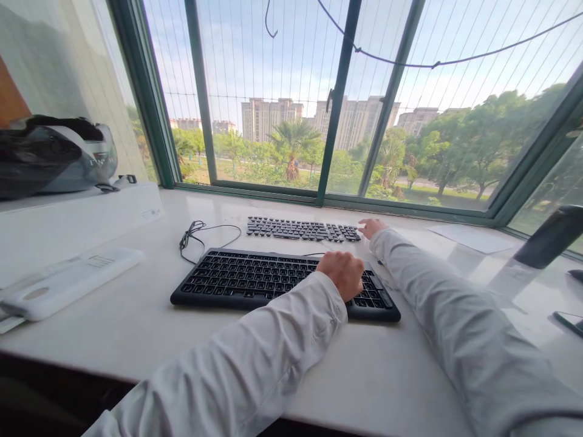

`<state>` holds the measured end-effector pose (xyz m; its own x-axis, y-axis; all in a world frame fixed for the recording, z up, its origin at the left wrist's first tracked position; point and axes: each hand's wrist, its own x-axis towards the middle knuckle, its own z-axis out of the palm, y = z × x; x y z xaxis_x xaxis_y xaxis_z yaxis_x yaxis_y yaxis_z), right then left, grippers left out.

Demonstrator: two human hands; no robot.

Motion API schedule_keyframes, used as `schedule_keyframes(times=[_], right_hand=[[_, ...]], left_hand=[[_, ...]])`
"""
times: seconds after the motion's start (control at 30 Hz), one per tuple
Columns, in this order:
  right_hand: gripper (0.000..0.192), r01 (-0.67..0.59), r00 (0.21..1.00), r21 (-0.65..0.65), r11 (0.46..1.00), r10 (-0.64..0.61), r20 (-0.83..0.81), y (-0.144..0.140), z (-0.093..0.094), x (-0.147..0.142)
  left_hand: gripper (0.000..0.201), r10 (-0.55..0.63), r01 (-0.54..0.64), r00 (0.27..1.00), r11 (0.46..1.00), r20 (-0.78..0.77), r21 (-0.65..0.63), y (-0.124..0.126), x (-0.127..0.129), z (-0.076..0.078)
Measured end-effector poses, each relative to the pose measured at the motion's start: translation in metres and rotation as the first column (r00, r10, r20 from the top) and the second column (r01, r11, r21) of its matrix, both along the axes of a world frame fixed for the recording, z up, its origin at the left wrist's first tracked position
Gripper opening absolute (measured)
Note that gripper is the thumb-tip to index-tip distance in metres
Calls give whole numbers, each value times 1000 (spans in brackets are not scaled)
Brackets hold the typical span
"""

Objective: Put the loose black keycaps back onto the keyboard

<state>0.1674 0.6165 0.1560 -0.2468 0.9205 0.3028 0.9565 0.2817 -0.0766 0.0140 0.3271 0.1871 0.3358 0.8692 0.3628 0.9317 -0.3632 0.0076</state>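
A black keyboard [241, 279] lies on the white desk, its keycaps off and the square key sockets showing. My left hand [340, 274] rests over its right part with the fingers curled under; whatever they hold is hidden. Behind the keyboard, loose black keycaps [300, 229] are laid out in rows like a keyboard layout. At the right end of those rows is my right hand [373, 227], its fingers stretched out and apart beside the last keycaps. No object shows between them.
A black cable [195, 233] lies coiled behind the keyboard's left end. To the left are a white power-strip-like object [77, 282] and a white box [91, 212] carrying a helmet-like item [59, 155]. Paper [471, 238], a dark upright object [549, 237] and a phone [571, 321] are right.
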Motion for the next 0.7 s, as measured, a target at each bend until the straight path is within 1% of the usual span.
schedule_keyframes(times=[0.1, 0.23, 0.4, 0.57, 0.7], right_hand=[[33, -8, 1000, -22, 1000, 8, -2, 9, -4, -1], [24, -14, 1000, -20, 1000, 14, 4, 13, -4, 0], [27, -7, 1000, -30, 1000, 8, 29, 14, -3, 1], [25, 32, 999, -39, 999, -30, 41, 14, -3, 1], [27, 61, 998, -19, 998, -60, 26, 8, 5, 7]], left_hand=[[22, 6, -6, 1000, 999, 2, -32, 0, 0, 1], [23, 6, -5, 1000, 999, 20, -50, 0, 0, 2], [23, 20, -20, 1000, 998, 12, -53, -1, 0, 3], [23, 36, -36, 999, 999, -12, -40, -1, 0, 3], [22, 34, -34, 999, 999, -9, -13, 0, -1, 2]])
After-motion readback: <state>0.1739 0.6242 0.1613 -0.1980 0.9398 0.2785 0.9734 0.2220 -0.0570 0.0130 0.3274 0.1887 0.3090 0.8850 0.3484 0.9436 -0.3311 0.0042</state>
